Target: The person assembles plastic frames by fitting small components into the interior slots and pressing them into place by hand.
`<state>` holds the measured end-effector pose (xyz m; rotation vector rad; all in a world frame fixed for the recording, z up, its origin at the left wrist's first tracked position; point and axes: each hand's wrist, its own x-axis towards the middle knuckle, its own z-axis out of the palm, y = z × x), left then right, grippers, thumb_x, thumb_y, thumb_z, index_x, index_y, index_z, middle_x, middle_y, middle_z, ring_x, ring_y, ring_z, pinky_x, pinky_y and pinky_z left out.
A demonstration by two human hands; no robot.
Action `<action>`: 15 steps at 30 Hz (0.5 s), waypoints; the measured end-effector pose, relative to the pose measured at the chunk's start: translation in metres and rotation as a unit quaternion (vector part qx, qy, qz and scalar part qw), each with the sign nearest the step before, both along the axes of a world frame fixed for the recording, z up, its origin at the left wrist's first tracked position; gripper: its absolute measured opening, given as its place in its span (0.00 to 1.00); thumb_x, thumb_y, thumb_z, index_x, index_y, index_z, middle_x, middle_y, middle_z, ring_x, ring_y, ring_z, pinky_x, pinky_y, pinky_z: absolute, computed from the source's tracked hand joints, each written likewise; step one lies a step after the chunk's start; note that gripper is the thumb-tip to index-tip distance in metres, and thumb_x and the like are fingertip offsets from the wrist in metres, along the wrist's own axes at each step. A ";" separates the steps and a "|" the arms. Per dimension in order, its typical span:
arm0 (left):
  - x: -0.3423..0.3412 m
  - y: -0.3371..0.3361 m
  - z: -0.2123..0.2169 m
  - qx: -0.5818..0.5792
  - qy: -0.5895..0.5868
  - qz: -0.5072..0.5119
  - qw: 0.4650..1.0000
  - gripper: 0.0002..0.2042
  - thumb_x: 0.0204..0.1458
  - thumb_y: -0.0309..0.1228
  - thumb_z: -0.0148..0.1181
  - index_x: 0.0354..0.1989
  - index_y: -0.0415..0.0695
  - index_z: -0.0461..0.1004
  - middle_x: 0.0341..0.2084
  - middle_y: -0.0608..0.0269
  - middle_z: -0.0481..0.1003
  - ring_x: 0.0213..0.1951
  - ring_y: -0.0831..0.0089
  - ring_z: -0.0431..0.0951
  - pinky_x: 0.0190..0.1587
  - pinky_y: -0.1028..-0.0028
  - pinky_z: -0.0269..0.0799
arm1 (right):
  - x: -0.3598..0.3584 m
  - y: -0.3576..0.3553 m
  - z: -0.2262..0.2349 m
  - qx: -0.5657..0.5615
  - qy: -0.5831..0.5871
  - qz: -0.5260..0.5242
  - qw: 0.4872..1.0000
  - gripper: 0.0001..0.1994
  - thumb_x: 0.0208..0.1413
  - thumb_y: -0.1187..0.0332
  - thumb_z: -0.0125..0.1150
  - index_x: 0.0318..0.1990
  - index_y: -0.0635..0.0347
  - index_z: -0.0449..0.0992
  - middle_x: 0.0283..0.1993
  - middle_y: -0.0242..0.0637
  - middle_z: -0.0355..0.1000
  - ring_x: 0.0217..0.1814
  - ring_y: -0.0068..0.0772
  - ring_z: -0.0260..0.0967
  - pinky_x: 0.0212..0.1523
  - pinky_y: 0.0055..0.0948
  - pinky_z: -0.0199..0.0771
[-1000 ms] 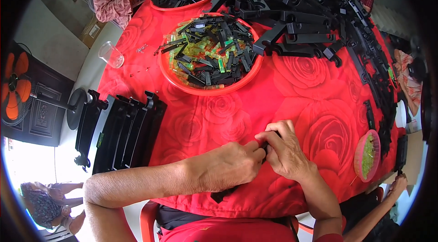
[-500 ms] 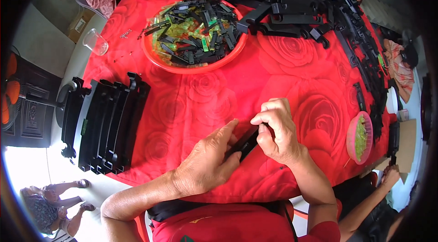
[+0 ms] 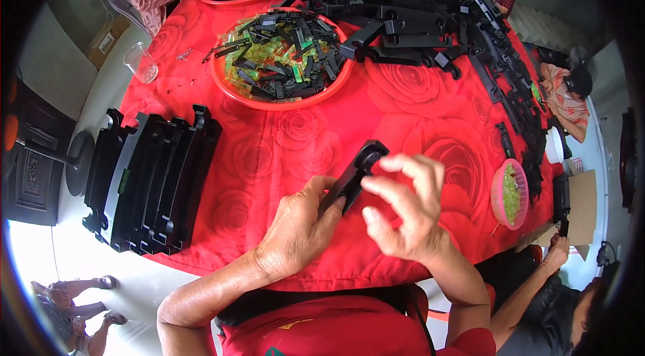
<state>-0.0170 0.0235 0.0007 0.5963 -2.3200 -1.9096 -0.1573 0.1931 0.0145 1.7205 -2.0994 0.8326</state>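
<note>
My left hand [image 3: 300, 226] grips a long black plastic part [image 3: 354, 174] by its near end, over the red tablecloth. The far end of this part is wider, with a rounded hook-like recess, and points up and to the right. Just right of that end is my right hand [image 3: 406, 211], its fingers spread and curved, holding nothing. To the left, several similar long black plastic parts [image 3: 158, 185] lie side by side in a row. Beyond my hands stands a round red basin [image 3: 285, 106] with small black pieces and yellow-green clear pieces in it.
A large heap of black parts [image 3: 416, 27] covers the far right. A pink basket [image 3: 498, 201] of yellow-green pieces sits at the right edge. Farther back are a second red basin [image 3: 245, 0] and a clear plastic cup [image 3: 142, 64]. Other people sit around the table.
My right hand has come off the black part and opened. The part's far end is now uncovered and tilted more upward, still in my left hand. The view has shifted slightly.
</note>
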 end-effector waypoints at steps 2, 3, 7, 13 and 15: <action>0.002 -0.001 -0.001 -0.037 0.048 -0.006 0.998 0.11 0.64 0.27 0.59 0.50 0.33 0.73 0.26 0.36 0.78 0.35 0.39 0.84 0.32 0.53 0.77 | 0.019 0.002 -0.001 0.020 0.027 -0.028 0.999 0.19 0.51 0.59 0.72 0.50 0.55 0.85 0.61 0.45 0.71 0.61 0.47 0.64 0.63 0.44 0.64; 0.003 -0.002 -0.001 -0.037 0.054 -0.008 0.998 0.11 0.64 0.27 0.59 0.50 0.33 0.73 0.26 0.36 0.78 0.35 0.39 0.84 0.32 0.53 0.77 | 0.025 0.004 -0.004 0.028 0.018 -0.041 0.999 0.20 0.50 0.60 0.73 0.51 0.56 0.84 0.62 0.45 0.70 0.62 0.49 0.64 0.65 0.45 0.62; 0.009 -0.005 -0.007 -0.088 0.058 -0.038 0.994 0.10 0.63 0.26 0.60 0.49 0.34 0.74 0.24 0.41 0.77 0.29 0.52 0.82 0.30 0.59 0.75 | 0.040 0.000 0.002 0.056 0.030 -0.067 0.996 0.22 0.50 0.63 0.72 0.53 0.59 0.82 0.63 0.47 0.69 0.65 0.52 0.62 0.66 0.47 0.62; 0.014 0.003 -0.012 -0.136 0.069 -0.006 0.988 0.08 0.64 0.26 0.61 0.46 0.35 0.76 0.23 0.42 0.77 0.27 0.53 0.84 0.30 0.61 0.75 | 0.046 -0.002 0.003 0.096 0.024 -0.063 0.993 0.21 0.50 0.65 0.70 0.52 0.62 0.80 0.64 0.49 0.68 0.65 0.54 0.63 0.61 0.51 0.67; 0.013 0.003 -0.011 -0.135 0.066 0.001 0.989 0.08 0.64 0.26 0.61 0.46 0.35 0.76 0.24 0.41 0.76 0.28 0.49 0.84 0.30 0.60 0.75 | 0.043 -0.005 0.005 0.114 0.019 -0.056 0.992 0.21 0.49 0.66 0.69 0.51 0.63 0.79 0.64 0.49 0.68 0.64 0.55 0.63 0.60 0.50 0.67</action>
